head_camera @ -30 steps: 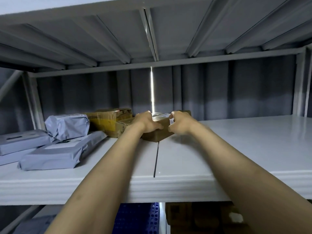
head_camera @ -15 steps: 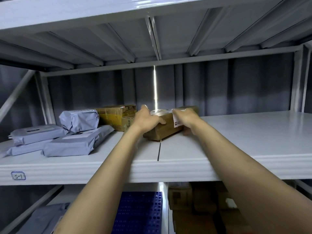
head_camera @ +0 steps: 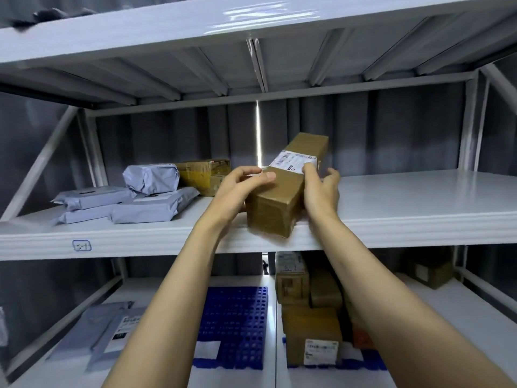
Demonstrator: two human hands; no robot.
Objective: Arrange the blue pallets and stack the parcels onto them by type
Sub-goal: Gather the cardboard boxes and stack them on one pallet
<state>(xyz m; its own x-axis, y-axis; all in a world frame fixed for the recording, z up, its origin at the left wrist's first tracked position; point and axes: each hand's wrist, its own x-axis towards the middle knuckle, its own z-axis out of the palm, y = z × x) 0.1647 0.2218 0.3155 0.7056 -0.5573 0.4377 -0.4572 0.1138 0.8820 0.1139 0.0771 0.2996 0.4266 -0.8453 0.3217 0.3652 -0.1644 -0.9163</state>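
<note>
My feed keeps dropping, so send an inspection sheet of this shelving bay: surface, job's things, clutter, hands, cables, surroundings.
Surface: white middle shelf, marked 3-1 on its front lip.
Job's things: long brown box tilted, near end past the shelf lip; grey mailers and taped carton at left; blue pallet and stacked brown boxes below.
Clutter: dark object, unidentifiable, on top shelf.
Hands: left hand and right hand grip the box's sides.
Cables: nothing seen.
Surroundings: grey corrugated wall behind.
</note>
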